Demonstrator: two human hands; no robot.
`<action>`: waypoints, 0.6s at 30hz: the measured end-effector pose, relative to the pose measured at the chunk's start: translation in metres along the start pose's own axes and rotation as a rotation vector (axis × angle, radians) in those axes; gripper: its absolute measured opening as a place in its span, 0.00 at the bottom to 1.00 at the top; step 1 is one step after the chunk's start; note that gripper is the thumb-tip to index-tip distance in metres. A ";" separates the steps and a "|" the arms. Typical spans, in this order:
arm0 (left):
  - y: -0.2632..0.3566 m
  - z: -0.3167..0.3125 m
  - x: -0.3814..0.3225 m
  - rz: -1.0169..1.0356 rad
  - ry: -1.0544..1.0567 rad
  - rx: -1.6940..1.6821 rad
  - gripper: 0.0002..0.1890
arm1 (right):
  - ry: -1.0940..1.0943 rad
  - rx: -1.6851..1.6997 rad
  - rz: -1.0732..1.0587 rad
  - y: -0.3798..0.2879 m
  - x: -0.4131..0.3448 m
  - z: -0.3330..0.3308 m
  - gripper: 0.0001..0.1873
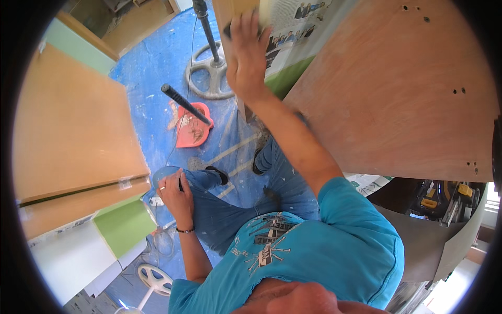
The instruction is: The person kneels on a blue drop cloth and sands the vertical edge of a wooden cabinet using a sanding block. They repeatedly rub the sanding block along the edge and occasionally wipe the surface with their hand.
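Note:
My right hand (247,59) is stretched forward and blurred, its fingers over a dark block (227,30) against the edge of a wooden panel (225,8). Most of the block is hidden under the fingers, so its kind is unclear. Beside these fingers, a pale blurred strip (265,11) borders newspaper sheets (290,35) with printed pictures. My left hand (175,192), wearing a ring and a beaded bracelet (185,230), rests on my left knee in blue jeans (211,208). A small dark patch shows between its thumb and fingers; whether it is an object I cannot tell.
A pink dustpan (196,133) with debris and a dark upright handle (184,103) stands on blue floor sheeting (145,98). Behind it is a pole on a round metal base (213,74). Wooden panels (74,129) flank the left; a large board (400,102) and yellow-black tools (443,198) are right.

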State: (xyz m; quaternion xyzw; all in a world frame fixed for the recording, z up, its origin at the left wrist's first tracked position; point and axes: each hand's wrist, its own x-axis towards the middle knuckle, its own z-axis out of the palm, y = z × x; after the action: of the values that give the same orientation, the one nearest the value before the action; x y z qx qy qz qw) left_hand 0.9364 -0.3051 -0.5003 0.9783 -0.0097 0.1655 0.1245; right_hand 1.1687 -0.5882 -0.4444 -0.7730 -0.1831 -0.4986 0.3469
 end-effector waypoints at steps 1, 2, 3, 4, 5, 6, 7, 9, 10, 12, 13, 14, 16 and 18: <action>0.000 0.000 -0.001 0.005 0.008 -0.003 0.09 | 0.086 0.040 -0.073 0.003 0.003 0.002 0.33; -0.001 0.001 -0.001 -0.008 0.001 0.005 0.08 | 0.090 0.028 -0.064 0.002 0.000 0.001 0.33; -0.002 0.001 -0.001 -0.010 0.004 0.009 0.08 | 0.069 -0.002 -0.031 0.005 0.005 0.004 0.33; -0.003 0.002 -0.001 -0.008 0.030 0.006 0.08 | 0.023 -0.036 0.001 0.001 0.000 0.002 0.32; -0.003 0.002 0.000 -0.013 0.028 -0.003 0.08 | 0.035 -0.020 -0.052 0.001 0.002 0.004 0.32; -0.004 0.003 0.000 -0.016 0.030 -0.011 0.08 | 0.044 -0.013 -0.098 -0.001 -0.001 0.002 0.32; -0.004 0.003 0.000 -0.004 0.030 -0.019 0.08 | 0.053 -0.019 -0.134 -0.004 -0.003 0.001 0.32; -0.004 0.003 0.001 0.004 0.043 -0.021 0.08 | 0.020 -0.008 -0.082 -0.005 -0.004 0.001 0.32; -0.003 0.003 0.000 0.024 0.036 -0.033 0.08 | 0.026 0.011 -0.062 -0.003 0.000 0.002 0.32; -0.003 0.002 0.001 -0.005 0.011 -0.025 0.08 | 0.086 0.039 -0.094 -0.003 0.006 0.003 0.32; -0.002 0.002 0.000 -0.007 0.021 -0.034 0.08 | 0.117 0.047 -0.117 -0.002 0.009 0.004 0.32; -0.002 0.001 0.000 -0.013 0.007 -0.016 0.08 | 0.110 0.030 -0.093 -0.002 0.010 0.004 0.32; -0.002 0.001 0.001 -0.004 0.030 -0.003 0.08 | 0.072 0.047 -0.089 0.000 0.004 0.005 0.32; -0.001 0.000 0.002 -0.022 0.019 -0.021 0.08 | 0.017 0.018 -0.049 0.002 -0.002 0.006 0.32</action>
State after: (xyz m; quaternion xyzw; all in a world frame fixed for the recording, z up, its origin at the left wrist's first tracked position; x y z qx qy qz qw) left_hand 0.9382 -0.3037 -0.5002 0.9754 0.0006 0.1731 0.1367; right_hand 1.1723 -0.5852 -0.4485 -0.7608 -0.2037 -0.5119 0.3430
